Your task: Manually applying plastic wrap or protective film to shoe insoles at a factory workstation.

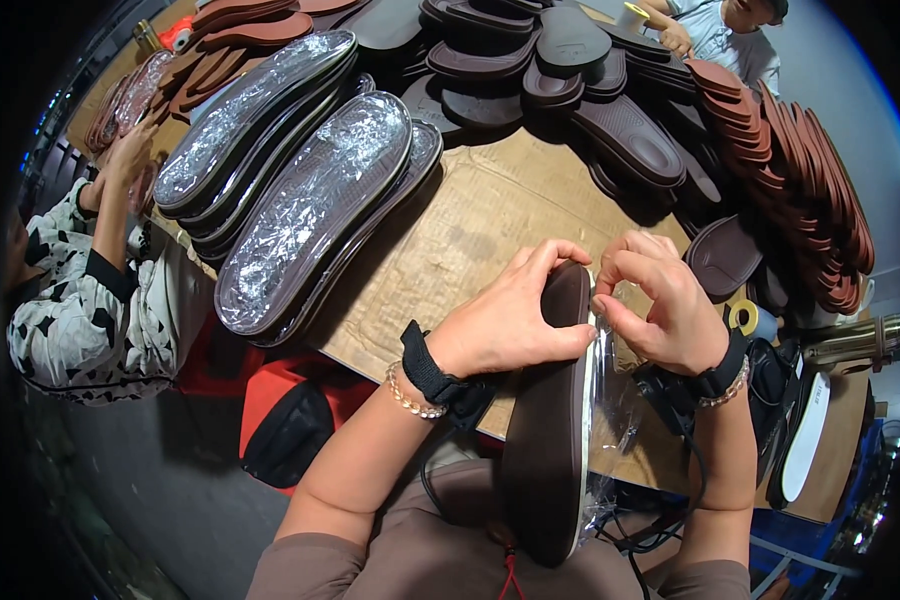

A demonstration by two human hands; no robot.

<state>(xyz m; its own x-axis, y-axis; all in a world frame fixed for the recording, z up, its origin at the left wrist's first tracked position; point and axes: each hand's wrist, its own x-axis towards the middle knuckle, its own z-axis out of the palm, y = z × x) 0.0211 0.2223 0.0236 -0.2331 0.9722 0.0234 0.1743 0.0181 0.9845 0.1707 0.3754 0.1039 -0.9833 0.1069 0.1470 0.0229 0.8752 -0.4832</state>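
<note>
A dark brown shoe sole [542,440] stands on its edge in front of me, its lower end near my lap. My left hand [510,315] grips its upper end, with the fingers over the far side and the thumb across the near face. Clear plastic film [615,430] hangs along the sole's right side. My right hand [665,305] is closed in a pinch at the sole's right edge, close to my left thumb, where the film runs. The small bit between those fingertips is hard to see, but it looks like the film's edge.
Film-wrapped soles [315,210] lie stacked at the left. Dark brown soles [625,140] heap along the back; reddish-brown ones [805,190] line the right. A tape roll [745,317], a metal cylinder [852,340] and a white sole-shaped piece [806,437] are at right. Co-workers sit left [100,310] and far right [735,45].
</note>
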